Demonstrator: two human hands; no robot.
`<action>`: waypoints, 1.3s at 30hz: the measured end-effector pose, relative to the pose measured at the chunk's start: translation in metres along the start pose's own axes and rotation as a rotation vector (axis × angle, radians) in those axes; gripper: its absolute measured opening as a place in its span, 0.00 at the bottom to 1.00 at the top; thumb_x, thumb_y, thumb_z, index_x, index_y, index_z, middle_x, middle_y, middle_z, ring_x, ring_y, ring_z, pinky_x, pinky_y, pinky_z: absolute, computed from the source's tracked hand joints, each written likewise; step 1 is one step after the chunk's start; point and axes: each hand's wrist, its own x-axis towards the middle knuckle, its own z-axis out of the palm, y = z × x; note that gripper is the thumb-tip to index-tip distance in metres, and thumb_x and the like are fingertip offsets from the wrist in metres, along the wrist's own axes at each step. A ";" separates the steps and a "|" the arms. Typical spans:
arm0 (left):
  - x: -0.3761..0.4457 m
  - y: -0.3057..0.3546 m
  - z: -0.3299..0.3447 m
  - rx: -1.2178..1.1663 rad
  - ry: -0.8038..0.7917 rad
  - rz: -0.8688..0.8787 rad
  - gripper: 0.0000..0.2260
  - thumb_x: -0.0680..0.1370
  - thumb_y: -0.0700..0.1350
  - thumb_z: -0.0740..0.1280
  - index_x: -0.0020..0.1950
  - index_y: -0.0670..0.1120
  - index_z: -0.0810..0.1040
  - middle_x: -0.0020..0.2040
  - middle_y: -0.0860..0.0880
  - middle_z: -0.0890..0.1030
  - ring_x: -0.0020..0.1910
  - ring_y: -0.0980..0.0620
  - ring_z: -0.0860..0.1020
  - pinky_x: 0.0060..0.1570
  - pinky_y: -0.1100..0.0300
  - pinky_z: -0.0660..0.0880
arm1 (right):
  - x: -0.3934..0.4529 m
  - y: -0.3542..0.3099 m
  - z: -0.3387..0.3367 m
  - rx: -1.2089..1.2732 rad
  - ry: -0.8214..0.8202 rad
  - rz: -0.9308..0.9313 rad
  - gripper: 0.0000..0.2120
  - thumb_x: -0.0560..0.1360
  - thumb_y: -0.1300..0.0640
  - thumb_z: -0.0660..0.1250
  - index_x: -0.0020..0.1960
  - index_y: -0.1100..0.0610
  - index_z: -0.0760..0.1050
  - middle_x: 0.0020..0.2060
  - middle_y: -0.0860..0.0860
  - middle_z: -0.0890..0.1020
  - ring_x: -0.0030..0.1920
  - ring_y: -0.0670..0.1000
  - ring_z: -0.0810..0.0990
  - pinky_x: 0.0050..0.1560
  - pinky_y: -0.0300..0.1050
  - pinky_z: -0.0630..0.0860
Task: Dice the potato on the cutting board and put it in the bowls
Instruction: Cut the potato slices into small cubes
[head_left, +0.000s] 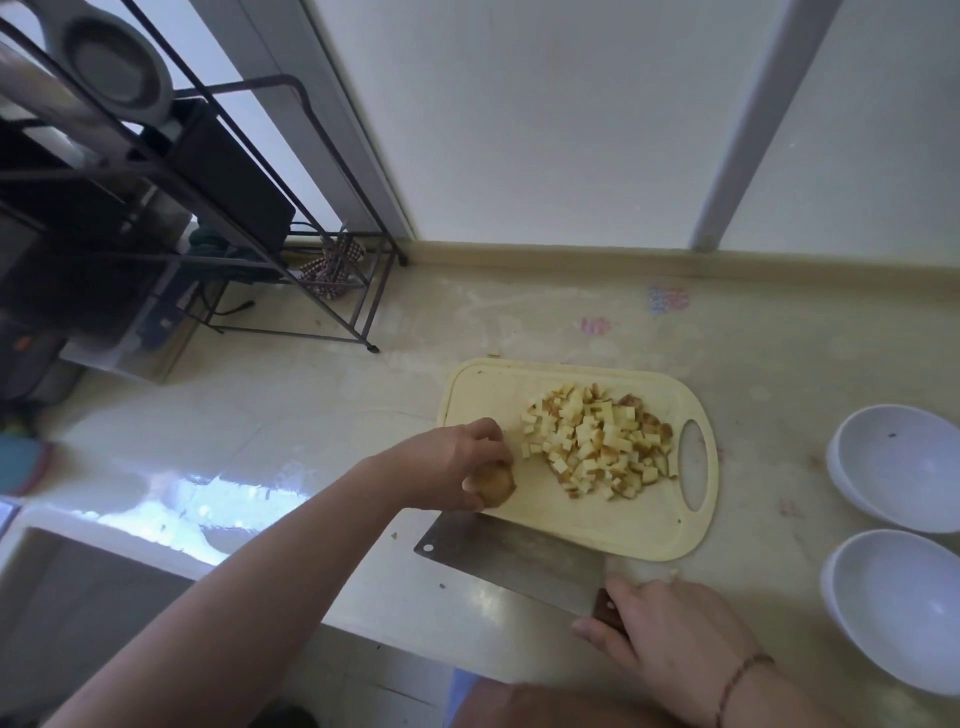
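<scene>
Two white bowls (893, 467) are set at the right of the bench (260, 415), both still without potato, well apart from the cutting board (597, 530). Most of the potato is already diced: a pile of cubes (597, 441) is heaped on the board's middle and right, next to the handle slot. One unpeeled potato piece (493, 484) is pinched by the left hand (457, 462) at the board's near-left edge, fingers curled down over it, forearm reaching in diagonally from lower left. The cleaver (511, 564) is laid flat on the bench, just beside the board's near edge; its handle is gripped by the right hand (670, 644), knuckles up, wrist low at the bench front. Judged step: dicing the last piece. To do it well, the piece should be set cut face down clear of the pile, fingertips tucked back from the blade line, the blade brought over the board before any downward stroke. Slabs, then sticks, then cubes matched to the pile are advised.
</scene>
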 end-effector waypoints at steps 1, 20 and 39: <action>-0.001 0.001 0.002 0.018 0.026 0.022 0.25 0.72 0.49 0.75 0.69 0.49 0.76 0.65 0.50 0.72 0.52 0.47 0.79 0.50 0.54 0.78 | 0.000 0.001 0.001 -0.002 -0.001 0.000 0.59 0.52 0.25 0.19 0.64 0.49 0.68 0.55 0.51 0.84 0.55 0.55 0.83 0.44 0.48 0.68; -0.014 0.014 0.042 -0.372 0.476 -0.500 0.27 0.72 0.54 0.77 0.68 0.46 0.77 0.54 0.52 0.70 0.49 0.50 0.76 0.55 0.55 0.77 | -0.006 0.002 -0.014 0.820 0.079 0.220 0.22 0.79 0.38 0.58 0.35 0.54 0.67 0.21 0.46 0.71 0.23 0.42 0.70 0.28 0.32 0.66; -0.015 0.035 0.071 -0.521 0.629 -0.511 0.25 0.72 0.50 0.77 0.68 0.50 0.77 0.52 0.54 0.70 0.47 0.53 0.75 0.53 0.58 0.75 | 0.047 -0.023 -0.015 0.746 0.082 0.224 0.23 0.83 0.40 0.51 0.36 0.54 0.66 0.25 0.47 0.68 0.21 0.42 0.66 0.28 0.36 0.63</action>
